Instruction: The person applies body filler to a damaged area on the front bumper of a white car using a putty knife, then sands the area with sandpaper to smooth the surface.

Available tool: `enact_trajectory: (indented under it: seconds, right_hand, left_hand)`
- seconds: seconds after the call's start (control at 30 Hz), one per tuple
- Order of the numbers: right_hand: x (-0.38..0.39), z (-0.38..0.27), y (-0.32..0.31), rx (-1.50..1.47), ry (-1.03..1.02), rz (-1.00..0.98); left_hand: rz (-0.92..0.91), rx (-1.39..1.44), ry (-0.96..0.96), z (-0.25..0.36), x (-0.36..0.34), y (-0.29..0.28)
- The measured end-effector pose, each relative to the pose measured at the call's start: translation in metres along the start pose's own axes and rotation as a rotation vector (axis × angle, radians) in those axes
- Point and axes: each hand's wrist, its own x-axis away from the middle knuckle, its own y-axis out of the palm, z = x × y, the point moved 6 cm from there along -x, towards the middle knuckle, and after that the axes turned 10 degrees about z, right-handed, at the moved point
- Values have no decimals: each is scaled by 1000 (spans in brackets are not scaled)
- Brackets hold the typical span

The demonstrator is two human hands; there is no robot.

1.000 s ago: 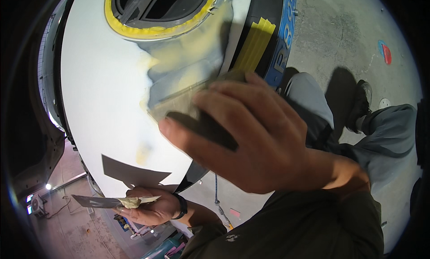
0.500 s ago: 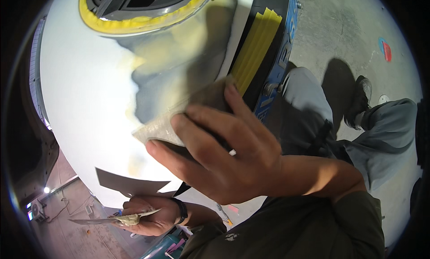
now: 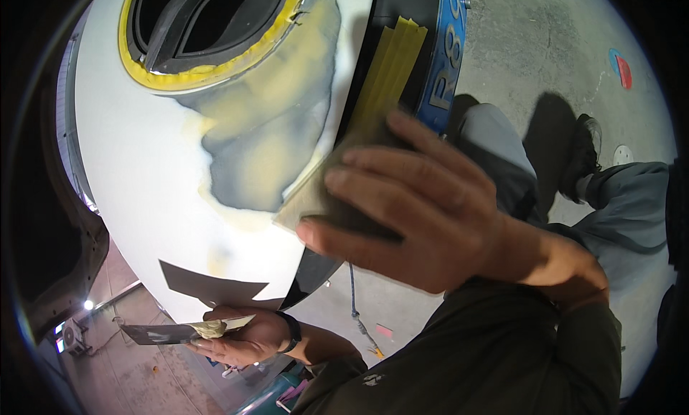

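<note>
My right hand (image 3: 423, 207) grips a broad, flat putty spreader (image 3: 300, 200), fingers lying across its back. The spreader's far edge is at the lower right border of a grey and yellowish filler patch (image 3: 265, 149) on a white car body panel (image 3: 136, 178); whether it touches is hard to tell. Lower left, my left hand (image 3: 247, 336) holds a thin metal putty plate (image 3: 161, 334) flat, with a lump of pale yellow putty (image 3: 210, 328) on it. The plate's dark shadow falls on the panel above.
Yellow tape rims the dark lamp opening (image 3: 215, 27) at the top. Strips of yellow masking tape (image 3: 391, 63) cover black trim beside a blue number plate (image 3: 445, 63). My bent legs (image 3: 624, 207) are at the right over concrete floor. A dark raised panel (image 3: 57, 236) stands left.
My right hand and the spreader have moved right, off the middle of the patch toward the panel's edge, uncovering more filler. The left hand with the plate has shifted slightly up.
</note>
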Motion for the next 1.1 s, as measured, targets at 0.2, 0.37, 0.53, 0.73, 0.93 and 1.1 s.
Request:
enact_trajectory:
  seconds: [0.2, 0.37, 0.53, 0.73, 0.93, 1.1]
  right_hand:
    - [5, -13, 3, -22, -64, -162]
    - [-15, -32, -12, 46, 27, -131]
    - [-51, -30, 7, 275, -147, -80]
    - [-59, -48, 35, 166, -97, -221]
    - [-43, -66, 3, -86, 27, -469]
    - [-57, -29, -26, -398, 243, -372]
  left_hand:
    - [-105, -61, 84, 3, 1, 7]
    - [-132, -43, 184, 19, 7, 16]
    - [-51, 165, -83, 13, 10, 15]
    - [227, 481, -593, -18, 15, 5]
    - [173, 303, -541, -8, 13, 7]
    - [4, 274, -345, 13, 3, 22]
